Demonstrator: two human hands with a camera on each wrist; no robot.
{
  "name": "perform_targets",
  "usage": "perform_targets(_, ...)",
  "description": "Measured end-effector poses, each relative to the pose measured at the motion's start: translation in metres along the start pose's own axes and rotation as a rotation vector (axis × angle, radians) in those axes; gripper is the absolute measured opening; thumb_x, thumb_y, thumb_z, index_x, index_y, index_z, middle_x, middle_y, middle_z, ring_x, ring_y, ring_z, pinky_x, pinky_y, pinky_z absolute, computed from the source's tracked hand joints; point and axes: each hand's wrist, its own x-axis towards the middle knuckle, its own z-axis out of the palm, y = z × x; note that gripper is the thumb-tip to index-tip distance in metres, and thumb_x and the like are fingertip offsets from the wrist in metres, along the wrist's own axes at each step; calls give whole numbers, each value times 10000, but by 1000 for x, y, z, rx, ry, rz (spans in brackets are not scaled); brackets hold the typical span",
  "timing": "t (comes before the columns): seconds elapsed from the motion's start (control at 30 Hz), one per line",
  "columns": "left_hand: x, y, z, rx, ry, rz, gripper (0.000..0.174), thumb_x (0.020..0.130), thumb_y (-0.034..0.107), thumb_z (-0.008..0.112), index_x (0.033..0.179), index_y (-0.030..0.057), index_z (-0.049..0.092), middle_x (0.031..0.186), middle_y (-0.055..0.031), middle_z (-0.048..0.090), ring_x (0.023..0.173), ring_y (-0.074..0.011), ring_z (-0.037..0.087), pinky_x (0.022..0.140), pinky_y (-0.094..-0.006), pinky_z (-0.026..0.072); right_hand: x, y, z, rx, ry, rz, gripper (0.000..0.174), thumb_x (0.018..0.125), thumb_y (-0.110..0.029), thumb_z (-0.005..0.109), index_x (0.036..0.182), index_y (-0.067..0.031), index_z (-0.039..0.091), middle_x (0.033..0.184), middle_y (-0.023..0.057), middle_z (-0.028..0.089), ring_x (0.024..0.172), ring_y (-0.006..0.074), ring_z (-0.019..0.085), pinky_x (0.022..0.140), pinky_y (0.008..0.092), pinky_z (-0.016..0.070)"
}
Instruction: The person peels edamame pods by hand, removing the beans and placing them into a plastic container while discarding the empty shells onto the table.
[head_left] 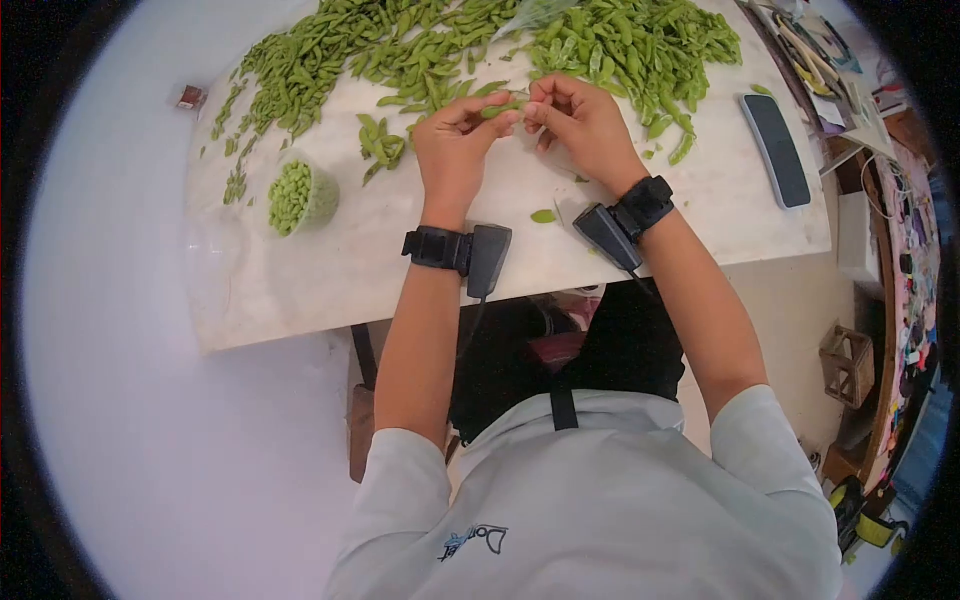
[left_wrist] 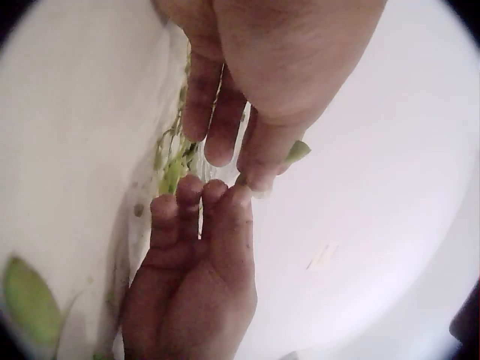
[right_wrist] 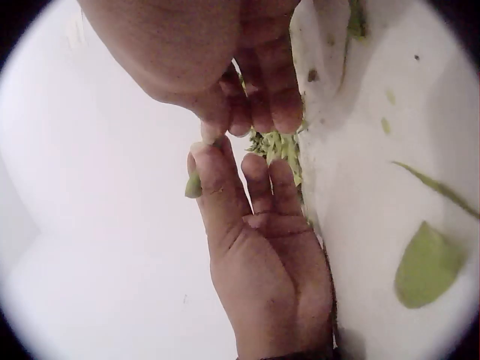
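In the head view, my left hand [head_left: 452, 150] pinches a green pod [head_left: 497, 109] between thumb and fingers. The thumb and index finger of my right hand [head_left: 592, 130] pinch the pod's other end. The left wrist view shows the pod [left_wrist: 298, 151] poking out beside the thumb of my left hand [left_wrist: 281, 60], whose tip meets that of my right hand [left_wrist: 199, 292]. Seen in the right wrist view, the pod [right_wrist: 193, 185] lies behind the thumb of my left hand [right_wrist: 262, 262], below my right hand [right_wrist: 187, 52]; fingertips hide its middle.
Heaps of pods [head_left: 630, 45] cover the far side of the white table [head_left: 350, 270]. A clear cup [head_left: 322, 195] of shelled beans [head_left: 289, 197] stands at the left, a phone [head_left: 776, 150] lies at the right. Between cup and hands is a small pod cluster [head_left: 382, 145]; a loose leaf [head_left: 543, 216] lies nearer me.
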Motion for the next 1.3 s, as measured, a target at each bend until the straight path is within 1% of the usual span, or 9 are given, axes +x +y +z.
perform_targets(0.17, 1, 0, 5, -2, 8, 20, 210, 776, -18, 695, 980, -53, 659, 934, -125, 682, 709, -130, 640, 677, -237, 531, 0, 6, 3, -41, 62, 4, 100, 878, -97, 599, 889, -5, 560, 748, 16, 589, 653, 82, 565, 566, 235, 498)
perform_targets(0.27, 1, -10, 5, -129, -19, 45, 192, 796, -4, 678, 983, -45, 658, 916, -114, 680, 714, -122, 636, 662, -234, 525, 2, 1, 2, 6, 48, 22, 112, 869, -103, 614, 879, -4, 564, 758, 16, 589, 664, 82, 564, 575, 235, 501)
perform_targets(0.37, 3, 1, 3, -81, -17, -23, 189, 820, 23, 664, 999, -35, 651, 861, -84, 670, 694, -105, 615, 640, -227, 508, 4, -2, -3, -25, 28, -8, 121, 853, -101, 635, 873, -7, 560, 763, 16, 581, 672, 80, 556, 586, 232, 503)
perform_targets(0.47, 4, -3, 3, -94, -20, -31, 206, 840, 52, 653, 1032, -19, 642, 803, -53, 650, 666, -94, 589, 624, -222, 489, 2, -3, 2, -76, 59, -74, 130, 825, -72, 657, 872, -13, 550, 776, 11, 565, 704, 73, 545, 605, 226, 501)
perform_targets(0.53, 4, -4, 4, -81, -36, -30, 214, 841, 59, 656, 1042, -14, 640, 791, -48, 644, 657, -92, 579, 623, -222, 487, 3, -2, 2, -85, 99, -124, 142, 808, -45, 665, 871, -18, 541, 785, 7, 553, 726, 70, 539, 625, 221, 499)
perform_targets(0.73, 4, -4, 3, -61, -68, -23, 227, 846, 68, 655, 1059, -5, 637, 800, -48, 650, 668, -98, 586, 628, -224, 488, 3, 0, -2, -79, 46, -110, 166, 786, -7, 665, 857, -29, 517, 796, -2, 546, 743, 67, 534, 681, 216, 483)
perform_targets(0.83, 5, -5, 2, -86, -77, -40, 234, 847, 66, 652, 1069, -7, 634, 821, -58, 659, 678, -101, 594, 633, -228, 492, 4, 0, 0, -32, 50, -82, 163, 783, 0, 666, 843, -29, 517, 803, -5, 548, 731, 66, 531, 683, 215, 478)
perform_targets(1.07, 6, -4, 3, -149, -80, -43, 225, 845, 67, 652, 1055, -13, 644, 845, -68, 668, 681, -106, 602, 638, -231, 498, 3, -4, -1, -102, 68, -93, 158, 788, -3, 672, 826, -26, 520, 772, -5, 562, 717, 57, 538, 665, 208, 470)
perform_targets(1.3, 3, -3, 1, -74, -51, -62, 226, 819, 80, 688, 1025, -10, 666, 829, -64, 672, 637, -95, 599, 606, -217, 498, 2, 0, -3, -57, 48, -103, 149, 800, -17, 667, 800, -26, 519, 752, 4, 565, 686, 68, 539, 639, 216, 463)
